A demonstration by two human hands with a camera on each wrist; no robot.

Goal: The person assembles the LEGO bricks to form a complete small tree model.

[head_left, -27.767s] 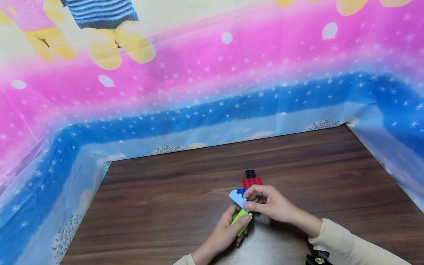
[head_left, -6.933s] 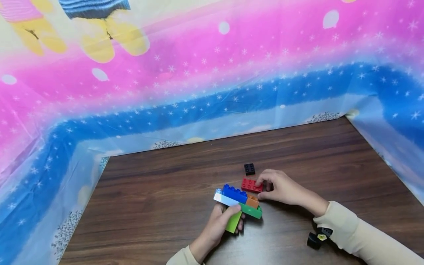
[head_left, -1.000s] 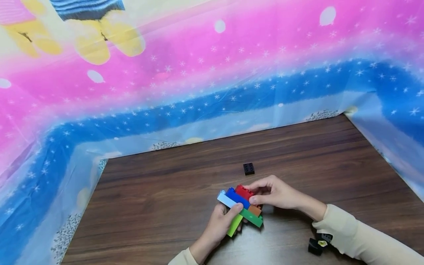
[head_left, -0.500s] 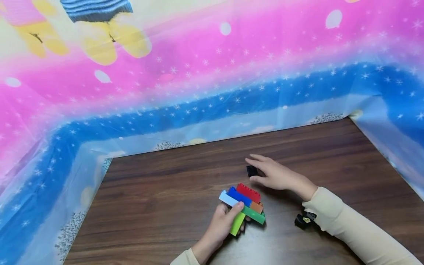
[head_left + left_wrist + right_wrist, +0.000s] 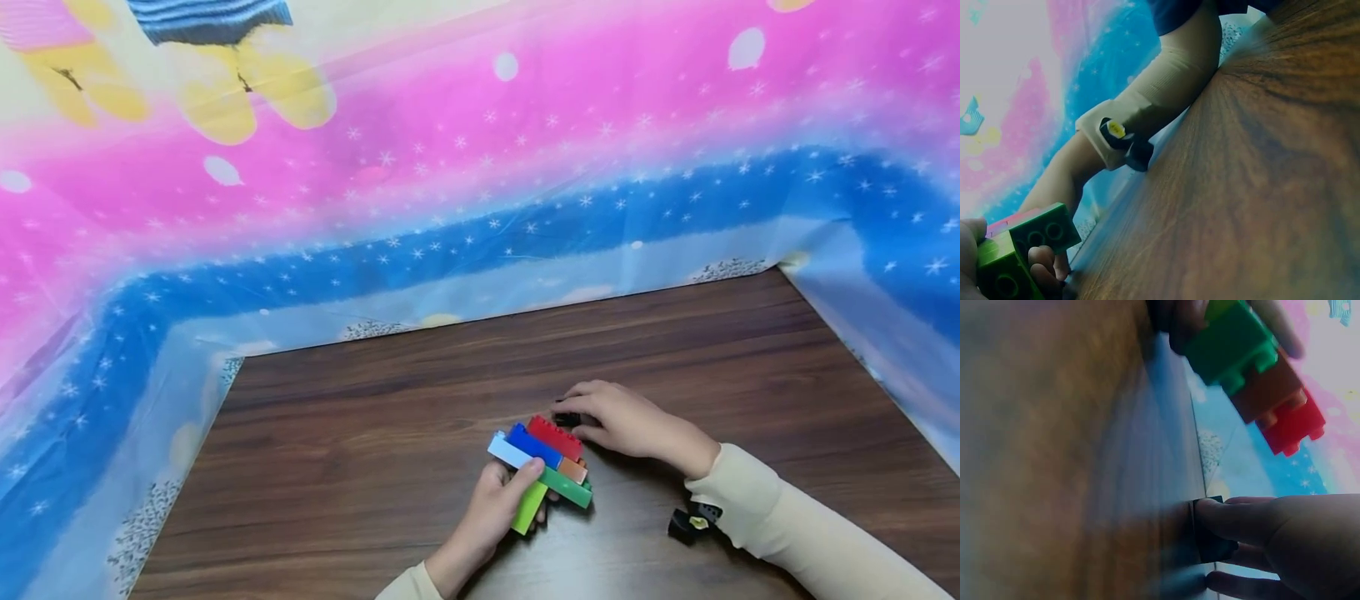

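My left hand (image 5: 491, 508) grips a joined block of toy building bricks by its lime brick (image 5: 529, 508). Above that run a light-blue brick (image 5: 510, 450) and a green brick (image 5: 566, 487), then a blue brick (image 5: 535, 445) beside an orange one (image 5: 573, 470), with a red brick (image 5: 556, 437) on top, studs facing away. Just behind the red brick, my right hand (image 5: 626, 421) pinches a small black brick (image 5: 1213, 540) between thumb and fingers. The black brick is apart from the block; whether it still touches the table is unclear. The left wrist view shows the green brick's (image 5: 1047, 230) hollow underside.
Both hands work over a brown wood-grain table (image 5: 360, 433). A patterned pink and blue cloth (image 5: 450, 183) hangs along its back and sides. A small black device (image 5: 693, 523) sits at the right sleeve cuff.
Half a minute ago the block was smaller; the blue, orange and red bricks have joined since. Lately my right hand let go of the red brick and brought the black brick nearer the block.
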